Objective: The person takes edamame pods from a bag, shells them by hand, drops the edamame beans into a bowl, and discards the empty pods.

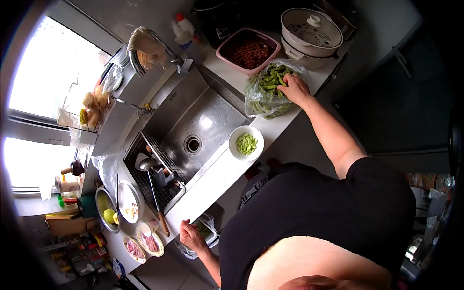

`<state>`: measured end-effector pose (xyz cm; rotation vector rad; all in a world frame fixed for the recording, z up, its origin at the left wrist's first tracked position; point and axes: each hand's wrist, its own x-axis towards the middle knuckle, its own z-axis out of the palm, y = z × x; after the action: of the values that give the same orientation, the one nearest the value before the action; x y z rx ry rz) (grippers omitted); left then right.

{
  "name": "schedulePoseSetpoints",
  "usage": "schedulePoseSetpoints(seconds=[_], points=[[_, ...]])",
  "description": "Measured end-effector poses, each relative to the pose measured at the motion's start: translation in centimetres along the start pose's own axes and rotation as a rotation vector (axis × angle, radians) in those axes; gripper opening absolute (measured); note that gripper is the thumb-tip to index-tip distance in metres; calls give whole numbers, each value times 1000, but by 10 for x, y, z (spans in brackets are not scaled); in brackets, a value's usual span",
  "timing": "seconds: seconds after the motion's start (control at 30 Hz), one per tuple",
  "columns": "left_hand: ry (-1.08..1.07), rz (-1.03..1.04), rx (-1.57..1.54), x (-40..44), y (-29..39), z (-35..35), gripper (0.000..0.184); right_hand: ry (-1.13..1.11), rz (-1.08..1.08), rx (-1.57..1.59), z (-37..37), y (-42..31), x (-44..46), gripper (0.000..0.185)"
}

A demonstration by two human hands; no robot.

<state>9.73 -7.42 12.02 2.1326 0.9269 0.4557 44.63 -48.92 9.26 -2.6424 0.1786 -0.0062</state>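
Note:
My right hand (295, 90) reaches into the open mouth of a clear plastic bag (252, 99) of green soybean pods (270, 82), its fingers closed on the pods at the top. A white bowl (234, 149) of shelled green beans (246, 144) stands on the counter edge below the bag. My left hand (192, 236) hangs at the front edge of the counter with its fingers curled closed. Whatever it may hold is hidden. Below that hand is a bag-lined bin (211, 227) with some green scraps inside.
A steel sink (205, 121) lies behind the bowl, with a dish rack (180, 193) holding a ladle (147, 165). A pink basin (227, 38) of reddish beans and a white lidded steamer (309, 48) stand beyond the bag. Meat plates (155, 251) sit at lower left.

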Motion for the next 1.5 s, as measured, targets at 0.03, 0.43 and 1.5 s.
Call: schedulePoseSetpoints(seconds=[0.03,0.43,1.5], points=[[-1,0,0,1,1,1,46,-6,21,-1,0,1,1,35],[-192,195,-226,13,63,66,15,-178,-362,40,-46,-51,-40,24],[-198,483,24,11,118,115,12,-839,-571,788,39,-175,-140,16]])
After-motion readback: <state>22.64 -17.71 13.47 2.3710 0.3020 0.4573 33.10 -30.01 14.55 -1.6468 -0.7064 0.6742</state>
